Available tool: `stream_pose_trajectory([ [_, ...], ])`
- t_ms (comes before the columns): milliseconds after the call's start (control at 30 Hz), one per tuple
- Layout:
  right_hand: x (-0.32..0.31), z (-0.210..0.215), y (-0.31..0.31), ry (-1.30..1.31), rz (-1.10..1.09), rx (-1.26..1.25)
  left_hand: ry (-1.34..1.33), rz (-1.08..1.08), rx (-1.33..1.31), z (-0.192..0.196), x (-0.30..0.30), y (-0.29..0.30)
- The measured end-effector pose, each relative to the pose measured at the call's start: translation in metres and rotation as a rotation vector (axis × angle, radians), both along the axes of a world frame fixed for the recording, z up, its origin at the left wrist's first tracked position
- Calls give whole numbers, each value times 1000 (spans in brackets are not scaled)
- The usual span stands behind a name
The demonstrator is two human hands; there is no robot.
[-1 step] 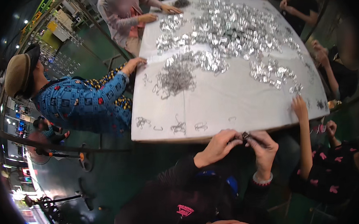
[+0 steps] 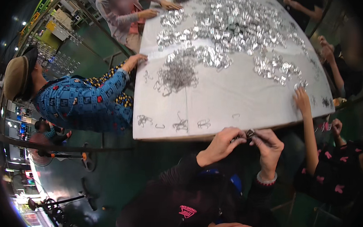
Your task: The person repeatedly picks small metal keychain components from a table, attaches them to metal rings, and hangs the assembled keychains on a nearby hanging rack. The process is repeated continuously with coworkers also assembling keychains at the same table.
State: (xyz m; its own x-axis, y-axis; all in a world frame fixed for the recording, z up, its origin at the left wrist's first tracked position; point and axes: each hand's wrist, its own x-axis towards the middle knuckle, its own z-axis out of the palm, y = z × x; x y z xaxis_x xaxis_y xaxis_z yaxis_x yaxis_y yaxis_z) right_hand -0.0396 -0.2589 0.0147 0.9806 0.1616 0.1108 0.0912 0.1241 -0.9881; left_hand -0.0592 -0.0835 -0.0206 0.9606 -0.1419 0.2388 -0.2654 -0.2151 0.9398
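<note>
My left hand (image 2: pixel 223 145) and my right hand (image 2: pixel 269 146) meet just past the table's near edge, both closed in a pinch. Between their fingertips is a small metal piece (image 2: pixel 250 133), dark with a shiny edge; its exact kind is too small to make out. On the white table (image 2: pixel 238 98), wire hooks (image 2: pixel 180 125) lie in small groups close to my left hand, with a single hook (image 2: pixel 236 115) above my hands. Farther off is a larger tangle of wire hooks (image 2: pixel 177 76).
Shiny metal pieces (image 2: pixel 234 24) cover much of the far table, with a smaller cluster (image 2: pixel 275 67) at the right. Co-workers stand around it: one in a blue patterned shirt (image 2: pixel 80 100) at left, another reaching a hand (image 2: pixel 302 101) in at right. A fan (image 2: pixel 39 149) stands at far left.
The whole view has shifted slightly. The metal piece between my fingertips looks turned, and my right hand sits a little farther right. The co-worker's hand at right has reached onto the nearby shiny pieces.
</note>
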Motion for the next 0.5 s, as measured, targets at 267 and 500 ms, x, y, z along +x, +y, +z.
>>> stream_pose_trajectory([
  [267,7,-18,-8,2,19,33,-210,377,127,-56,114,54],
  [500,8,-24,-7,17,52,77,-142,415,632,-126,260,90],
])
